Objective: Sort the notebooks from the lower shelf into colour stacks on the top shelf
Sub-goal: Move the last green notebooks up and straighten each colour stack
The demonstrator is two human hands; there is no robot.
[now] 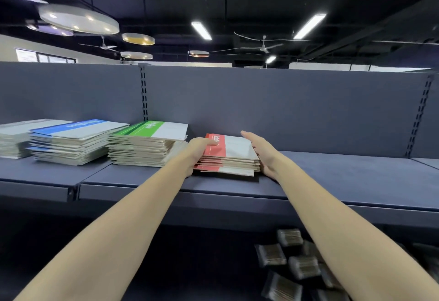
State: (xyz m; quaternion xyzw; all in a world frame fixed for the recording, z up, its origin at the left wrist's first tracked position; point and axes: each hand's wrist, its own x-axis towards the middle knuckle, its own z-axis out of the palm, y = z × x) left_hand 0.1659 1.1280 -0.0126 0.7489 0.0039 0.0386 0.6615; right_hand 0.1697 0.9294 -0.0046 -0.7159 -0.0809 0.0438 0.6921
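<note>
Now both bare forearms reach forward and up to the dark blue metal top shelf (332, 167), where the two hands bracket a low stack of red-banded notebooks (229, 155). The left hand (198, 152) holds the stack's left edge, thumb lying on the red strip of the top cover and fingers curled against the side. The right hand (260, 152) stands on edge, fingers straight, pressed flat against the stack's right side. The stack's pale page edges sit slightly uneven. Just left of it rises a taller stack of green-banded notebooks (147, 143), then a stack of blue-banded notebooks (73, 141), and a grey stack (11, 139) at the frame's edge.
</note>
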